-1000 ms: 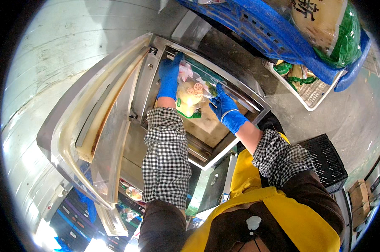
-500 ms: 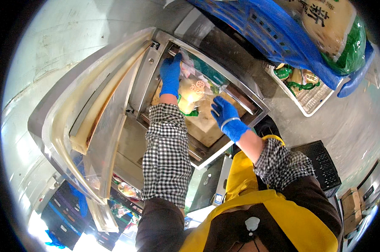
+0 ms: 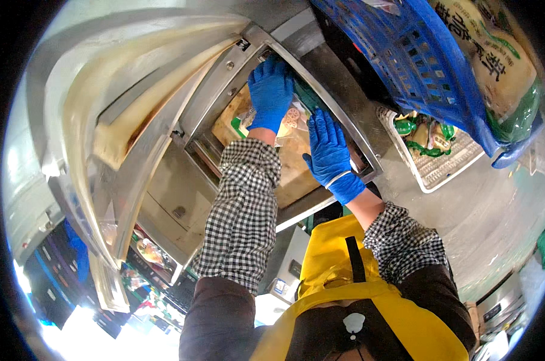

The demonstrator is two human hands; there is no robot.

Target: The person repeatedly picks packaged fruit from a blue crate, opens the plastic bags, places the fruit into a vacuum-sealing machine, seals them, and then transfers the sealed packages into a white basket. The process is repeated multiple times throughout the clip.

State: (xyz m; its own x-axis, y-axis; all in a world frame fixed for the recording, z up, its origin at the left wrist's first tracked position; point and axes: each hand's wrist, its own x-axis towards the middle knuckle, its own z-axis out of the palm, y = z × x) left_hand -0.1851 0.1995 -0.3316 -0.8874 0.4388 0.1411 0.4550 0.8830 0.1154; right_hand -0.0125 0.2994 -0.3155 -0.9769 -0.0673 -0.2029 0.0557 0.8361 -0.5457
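Both my hands wear blue gloves and reach into a steel chamber machine, perhaps a vacuum sealer (image 3: pixel 191 108). Fingers stretched forward, my left hand (image 3: pixel 270 96) lies over the far end of a clear plastic bag (image 3: pixel 292 120) with a green trim. Pale wheel-shaped patterns show on the bag; much of it is hidden under that hand and forearm. My right hand (image 3: pixel 331 150) is flat with extended fingers at the chamber's right side, beside the bag, holding nothing. Whether its fingertips touch the bag, I cannot tell. A stained tan board (image 3: pixel 293 177) lies beneath.
The machine's thick clear lid (image 3: pixel 113 141) stands raised on the left. At the upper right a blue crate (image 3: pixel 405 57) carries a large filled bag (image 3: pixel 492 57). Below it, a white basket (image 3: pixel 432 177) on the floor holds several green-trimmed packages (image 3: pixel 432 138).
My left hand has gone from the bag's far left corner to lying across its far end. My right hand, earlier bent over the near right side, has moved farther in and flattened.
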